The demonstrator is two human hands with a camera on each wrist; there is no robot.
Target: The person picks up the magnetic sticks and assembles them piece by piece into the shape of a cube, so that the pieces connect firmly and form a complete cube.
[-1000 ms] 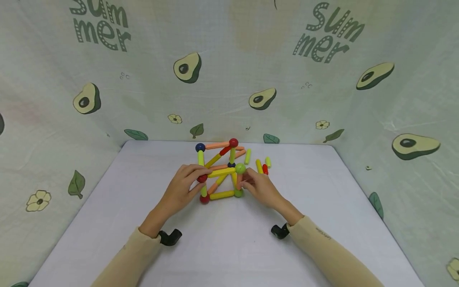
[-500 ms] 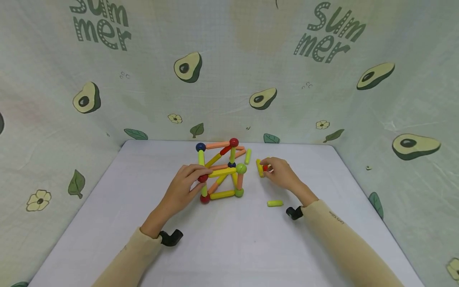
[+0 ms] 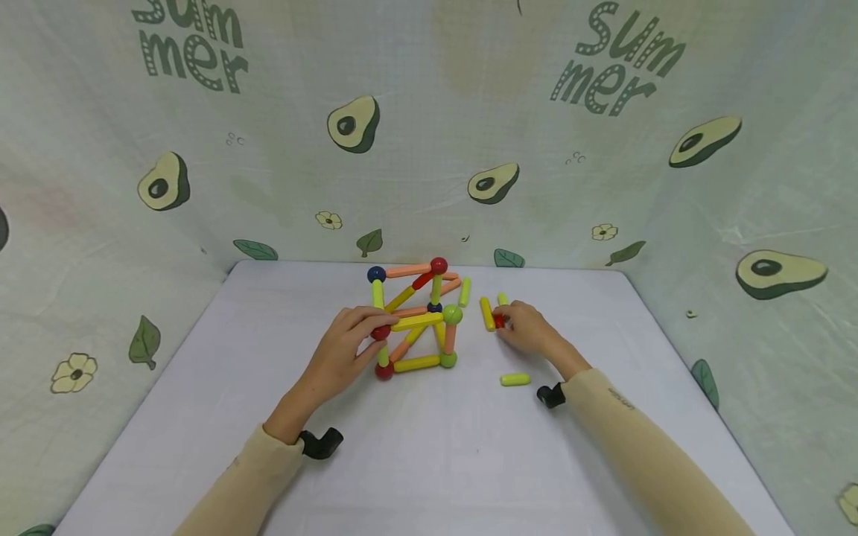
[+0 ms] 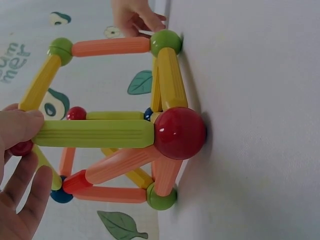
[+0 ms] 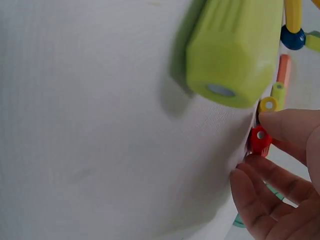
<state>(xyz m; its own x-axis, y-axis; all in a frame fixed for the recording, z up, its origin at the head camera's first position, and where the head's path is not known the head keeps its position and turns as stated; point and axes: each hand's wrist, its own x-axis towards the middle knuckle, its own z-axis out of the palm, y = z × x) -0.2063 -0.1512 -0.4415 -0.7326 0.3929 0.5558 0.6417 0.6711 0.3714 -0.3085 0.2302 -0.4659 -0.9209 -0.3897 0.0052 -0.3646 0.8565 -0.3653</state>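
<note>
A cube-like frame of magnetic rods and balls stands on the table; one yellow rod (image 3: 417,321) forms its upper front edge. My left hand (image 3: 345,346) pinches the red ball (image 3: 380,333) at the frame's upper front left corner. In the left wrist view, thumb and fingers close round that ball, beside a lime rod (image 4: 97,133). To the right of the frame, my right hand (image 3: 529,330) has a short red magnetic rod (image 5: 260,140) between thumb and index finger, low at the table. Right beside it lies a loose yellow rod (image 3: 487,314).
Loose lime rods lie about: one (image 3: 515,380) nearer me, one (image 3: 465,292) behind the frame's right side, another (image 3: 503,298) just beyond my right hand. A printed cloth (image 3: 415,149) hangs behind the white table (image 3: 429,461).
My right hand has left the frame's front right post and moved right to the red rod. A lime rod now lies nearer me on the table. The left hand keeps its hold.
</note>
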